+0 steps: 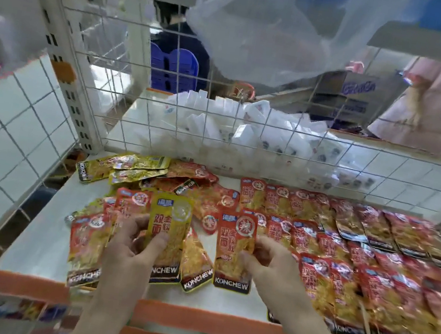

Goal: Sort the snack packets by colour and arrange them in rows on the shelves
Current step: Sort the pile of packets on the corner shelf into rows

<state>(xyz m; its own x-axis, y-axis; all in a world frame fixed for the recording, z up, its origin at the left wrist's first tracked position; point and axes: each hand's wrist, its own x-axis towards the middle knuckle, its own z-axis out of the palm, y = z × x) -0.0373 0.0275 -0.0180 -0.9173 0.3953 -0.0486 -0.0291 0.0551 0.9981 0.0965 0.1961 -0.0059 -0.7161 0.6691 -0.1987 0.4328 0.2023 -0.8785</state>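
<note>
My left hand (pixel 134 242) pinches a yellow snack packet (pixel 171 214) upright over the shelf (pixel 32 257). My right hand (pixel 270 265) pinches a red snack packet (pixel 235 245) just to its right. Loose red and yellow packets lie mixed in a pile (pixel 203 193) at the left and middle of the shelf. A few yellow packets (pixel 131 166) lie at the back left. Red packets stand in overlapping rows (pixel 374 251) across the right half.
A white wire grid (pixel 220 126) closes the back of the shelf, with white packets (pixel 248 130) heaped behind it. A clear plastic bag (pixel 281 25) hangs from above. The orange shelf lip (pixel 188 319) runs along the front. A tiled wall (pixel 0 130) stands left.
</note>
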